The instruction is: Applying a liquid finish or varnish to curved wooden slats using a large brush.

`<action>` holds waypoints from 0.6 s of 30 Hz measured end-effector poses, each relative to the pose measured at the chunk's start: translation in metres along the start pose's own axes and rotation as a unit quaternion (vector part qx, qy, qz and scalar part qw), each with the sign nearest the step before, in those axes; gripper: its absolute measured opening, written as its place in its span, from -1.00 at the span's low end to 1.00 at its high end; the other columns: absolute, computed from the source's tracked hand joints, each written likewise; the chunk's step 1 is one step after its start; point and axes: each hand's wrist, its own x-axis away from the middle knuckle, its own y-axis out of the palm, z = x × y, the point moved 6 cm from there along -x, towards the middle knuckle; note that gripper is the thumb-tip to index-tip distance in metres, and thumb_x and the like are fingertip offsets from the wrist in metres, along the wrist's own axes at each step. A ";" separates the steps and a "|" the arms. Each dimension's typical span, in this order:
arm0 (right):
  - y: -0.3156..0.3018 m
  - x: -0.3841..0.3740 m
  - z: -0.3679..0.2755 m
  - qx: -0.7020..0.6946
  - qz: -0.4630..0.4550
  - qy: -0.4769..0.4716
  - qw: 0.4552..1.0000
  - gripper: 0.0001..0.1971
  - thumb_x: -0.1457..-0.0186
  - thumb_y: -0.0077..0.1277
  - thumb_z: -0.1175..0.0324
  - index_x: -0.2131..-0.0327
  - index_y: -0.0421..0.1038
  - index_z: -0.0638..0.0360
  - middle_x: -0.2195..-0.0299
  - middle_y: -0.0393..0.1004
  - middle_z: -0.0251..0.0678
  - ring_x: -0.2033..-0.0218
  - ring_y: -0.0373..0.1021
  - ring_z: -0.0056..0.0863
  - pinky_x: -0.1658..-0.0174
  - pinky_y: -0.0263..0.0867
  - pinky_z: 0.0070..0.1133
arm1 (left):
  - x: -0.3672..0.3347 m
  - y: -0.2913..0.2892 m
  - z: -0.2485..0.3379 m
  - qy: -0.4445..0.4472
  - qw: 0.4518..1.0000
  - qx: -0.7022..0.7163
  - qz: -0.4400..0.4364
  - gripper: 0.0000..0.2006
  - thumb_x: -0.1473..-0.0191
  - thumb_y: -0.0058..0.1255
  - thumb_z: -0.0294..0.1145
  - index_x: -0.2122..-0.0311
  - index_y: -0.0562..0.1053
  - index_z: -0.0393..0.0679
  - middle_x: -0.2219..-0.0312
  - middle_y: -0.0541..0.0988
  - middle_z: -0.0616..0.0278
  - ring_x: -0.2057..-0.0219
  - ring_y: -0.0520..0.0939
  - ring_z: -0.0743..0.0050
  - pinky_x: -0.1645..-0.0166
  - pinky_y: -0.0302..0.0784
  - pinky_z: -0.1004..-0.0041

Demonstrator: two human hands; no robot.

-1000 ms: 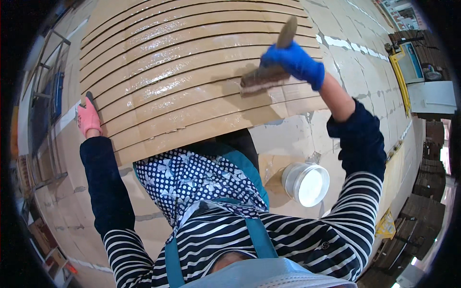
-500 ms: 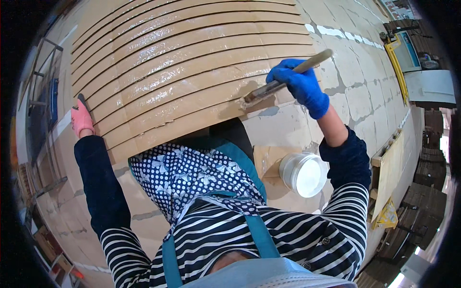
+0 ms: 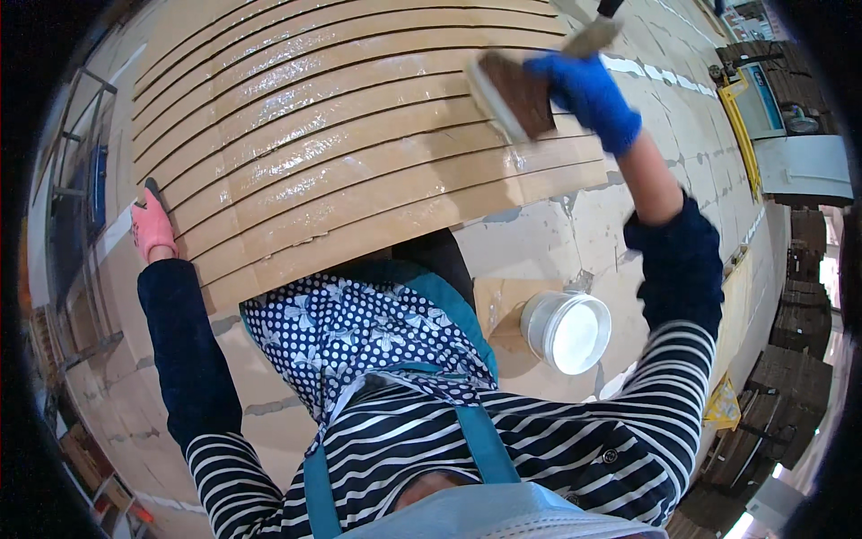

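My right hand (image 3: 593,101), in a blue glove, is closed round the wooden handle of a wide brush (image 3: 516,94). The brush has a brown head and a pale bristle edge, slightly blurred, over the right part of the overlapping brown cardboard sheets (image 3: 359,193). Wet, shiny streaks lie across the sheets, which step back in long strips with dark edges between them. At their left edge rests my left hand (image 3: 154,225), in a pink glove with grey fingertips. One finger there is stretched out along the edge; the others are partly hidden.
A white bucket (image 3: 567,332) holding white liquid stands on a piece of cardboard (image 3: 503,310) on the floor, right of my apron. At the left is a metal rack (image 3: 83,162). Stacks of brown cardboard (image 3: 790,386) and a yellow frame (image 3: 741,135) stand along the right.
My right hand has moved up and slightly right with the brush, which has turned so its broad face shows. The lower right of the sheets lies flatter. My left hand stays at the edge.
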 end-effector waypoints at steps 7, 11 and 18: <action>0.018 -0.115 0.048 -0.252 0.220 0.093 0.938 -0.85 0.14 0.06 0.35 0.58 0.37 0.21 0.66 0.34 -0.45 0.62 0.24 -0.64 0.54 0.20 -0.65 | -0.001 -0.006 0.015 -0.015 0.998 0.051 -0.032 -0.24 0.08 -0.28 0.28 0.10 0.33 -0.34 0.13 0.40 -0.09 0.07 0.38 0.02 -0.01 0.19 0.28; 0.031 -0.042 0.060 -0.239 0.034 0.081 0.967 -0.79 0.12 0.09 0.31 0.41 0.39 0.22 0.58 0.37 -0.45 0.60 0.26 -0.68 0.53 0.21 -0.69 | 0.003 -0.006 0.018 0.004 0.998 0.060 -0.019 -0.24 0.09 -0.28 0.28 0.10 0.33 -0.34 0.13 0.41 -0.08 0.07 0.38 0.04 -0.01 0.19 0.28; 0.039 0.110 -0.007 -0.309 0.018 0.272 0.911 -0.71 0.10 0.11 0.31 0.26 0.41 0.20 0.50 0.40 -0.47 0.59 0.26 -0.74 0.55 0.21 -0.77 | 0.013 -0.004 0.015 0.023 0.997 0.014 0.068 -0.25 0.09 -0.27 0.28 0.11 0.35 -0.32 0.12 0.40 -0.07 0.07 0.38 0.04 -0.02 0.19 0.28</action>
